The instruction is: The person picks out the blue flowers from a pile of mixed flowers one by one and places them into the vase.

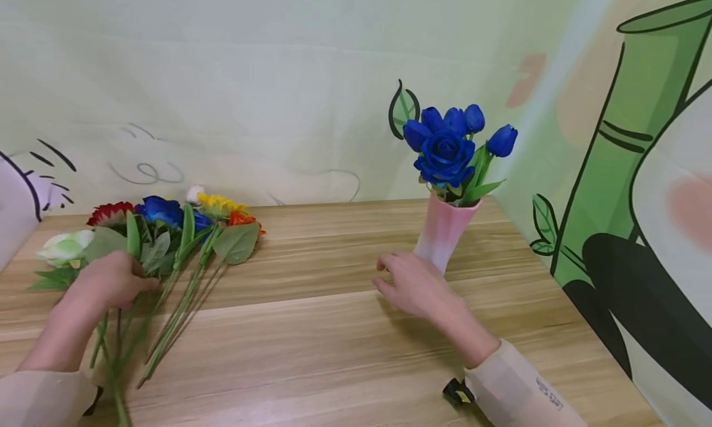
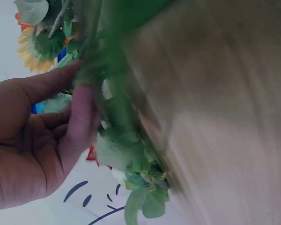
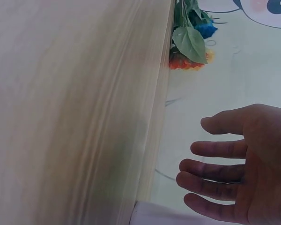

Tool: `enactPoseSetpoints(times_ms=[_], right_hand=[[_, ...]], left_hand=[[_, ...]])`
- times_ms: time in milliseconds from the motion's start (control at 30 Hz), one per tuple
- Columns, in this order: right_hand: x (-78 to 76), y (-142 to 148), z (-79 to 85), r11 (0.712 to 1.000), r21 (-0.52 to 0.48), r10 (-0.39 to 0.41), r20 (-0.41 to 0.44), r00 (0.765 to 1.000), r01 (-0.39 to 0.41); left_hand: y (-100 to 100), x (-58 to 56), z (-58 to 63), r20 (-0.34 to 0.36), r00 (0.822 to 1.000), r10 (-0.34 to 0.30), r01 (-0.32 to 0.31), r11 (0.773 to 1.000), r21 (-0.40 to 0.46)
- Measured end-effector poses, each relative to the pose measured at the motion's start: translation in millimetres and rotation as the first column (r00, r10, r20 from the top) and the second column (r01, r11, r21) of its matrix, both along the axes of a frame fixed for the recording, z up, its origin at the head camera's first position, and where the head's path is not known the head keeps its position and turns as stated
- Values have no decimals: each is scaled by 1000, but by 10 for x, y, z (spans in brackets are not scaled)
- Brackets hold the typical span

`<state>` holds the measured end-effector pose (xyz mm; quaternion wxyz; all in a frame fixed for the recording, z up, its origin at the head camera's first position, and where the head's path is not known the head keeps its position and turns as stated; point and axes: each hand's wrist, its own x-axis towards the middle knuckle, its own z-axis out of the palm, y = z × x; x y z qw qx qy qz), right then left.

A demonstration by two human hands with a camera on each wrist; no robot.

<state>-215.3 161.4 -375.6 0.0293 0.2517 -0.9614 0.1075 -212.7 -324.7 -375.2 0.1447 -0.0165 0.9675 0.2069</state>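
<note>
On the left side of the table my left hand (image 1: 114,279) is among a bunch of artificial flowers. Its thumb and index finger pinch green stems (image 2: 91,51) in the left wrist view; which flower they belong to is hidden. Around it lie a white-green flower (image 1: 65,248), a red flower (image 1: 110,213), a blue rose (image 1: 161,211), a yellow flower (image 1: 222,205) and an orange one (image 1: 242,218). My right hand (image 1: 414,285) holds nothing, its fingers loosely spread beside the base of a pink-and-white vase (image 1: 450,223). Blue tulips (image 1: 502,141) and a blue rose (image 1: 445,155) stand in the vase.
The wooden table (image 1: 311,353) runs back to a cloth backdrop (image 1: 278,105) with cartoon drawings. Another printed panel with bamboo (image 1: 628,124) borders the right side. Long stems (image 1: 178,316) point toward the front edge. A black clip-like object (image 1: 458,392) sits at the right sleeve.
</note>
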Motion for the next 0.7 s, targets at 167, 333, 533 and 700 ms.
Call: enactPoseSetpoints(times_ms=[167,333,533,700], right_hand=[[3,7,-3,1000,0,2,-5,1000,-2],[0,9,-4,1000,-4,6,1,1000,-6],[1,13,0,1000,-9,1,6,1000,-1],[3,20,-5,1000,-9,1,1,1000,-1]], left_hand=[[40,-2,47,-55,998,-5,6,1000,31],[80,-8,70,-60,998,-4,9,997,77],[114,-13,69,-47,999,-21,30,982,189],[109,-12,82,-56,997,-61,70,979,190]])
